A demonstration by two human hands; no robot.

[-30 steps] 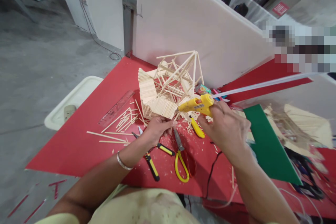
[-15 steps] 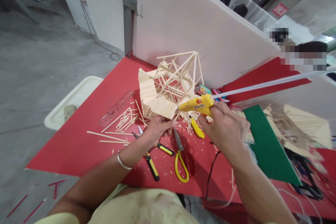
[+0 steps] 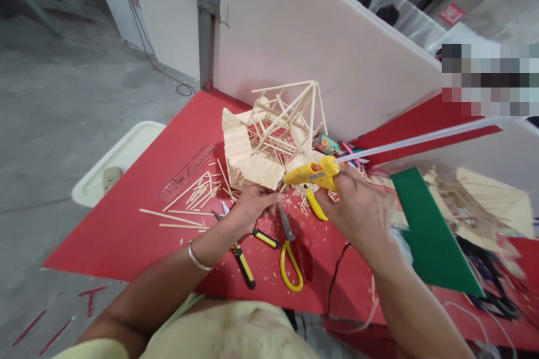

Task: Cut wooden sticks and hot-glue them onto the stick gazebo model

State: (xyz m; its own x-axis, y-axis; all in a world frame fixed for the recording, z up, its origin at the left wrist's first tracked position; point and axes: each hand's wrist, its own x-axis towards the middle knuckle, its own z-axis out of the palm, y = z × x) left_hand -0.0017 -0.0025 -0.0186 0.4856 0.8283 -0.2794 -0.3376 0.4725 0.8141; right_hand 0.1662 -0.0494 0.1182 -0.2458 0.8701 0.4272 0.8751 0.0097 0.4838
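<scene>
Right hand [image 3: 362, 202] | 1 glue gun [image 3: 314, 174] gripped (yellow) | beside stick model [image 3: 259, 171]

This looks like a workshop. Big scissors [image 3: 287, 228] and pliers [image 3: 245, 267] lie near the front edge of the red table [image 3: 126, 247]. There is a yellow glue gun [image 3: 314, 174] too, and lots of little loose sticks [image 3: 202, 194]. The bare grey floor [image 3: 63, 101] has red strips [image 3: 29, 327] on it.
</scene>
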